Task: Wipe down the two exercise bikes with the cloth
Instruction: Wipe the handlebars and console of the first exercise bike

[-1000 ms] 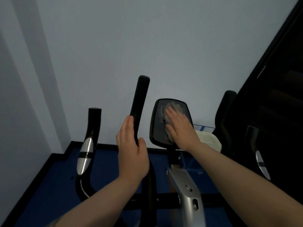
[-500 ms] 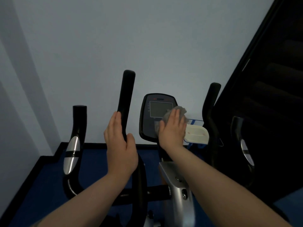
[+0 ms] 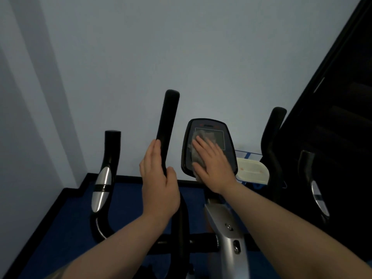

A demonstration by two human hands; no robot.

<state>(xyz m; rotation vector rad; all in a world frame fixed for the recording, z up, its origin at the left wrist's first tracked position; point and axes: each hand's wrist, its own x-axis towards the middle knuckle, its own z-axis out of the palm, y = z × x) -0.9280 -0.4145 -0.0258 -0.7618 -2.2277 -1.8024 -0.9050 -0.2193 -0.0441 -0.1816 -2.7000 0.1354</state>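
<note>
Since half a second ago, the right hand [image 3: 211,160] has carried the cloth [image 3: 201,141] from the console's right edge up and leftward onto the screen area. The grey cloth now lies pressed flat against the console [image 3: 207,125] of the exercise bike [image 3: 225,224], covering the lower left of the display. The right hand's fingers are straight and spread, pointing toward 11 o'clock, with the palm over the console's lower half. At 9 o'clock from the console, the left hand [image 3: 159,184] holds the upright black handlebar [image 3: 167,121]; its fingers lie straight along the bar's left side and the thumb hooks round the right side. A second, curved handle [image 3: 104,174] with a silver sensor plate stands farther out at 9 o'clock. At 3 o'clock from the console rests a cream tray [image 3: 253,172], beside another black handlebar [image 3: 271,137]. A pale wall [image 3: 181,47] rises behind, and blue flooring [image 3: 66,214] lies below.
</note>
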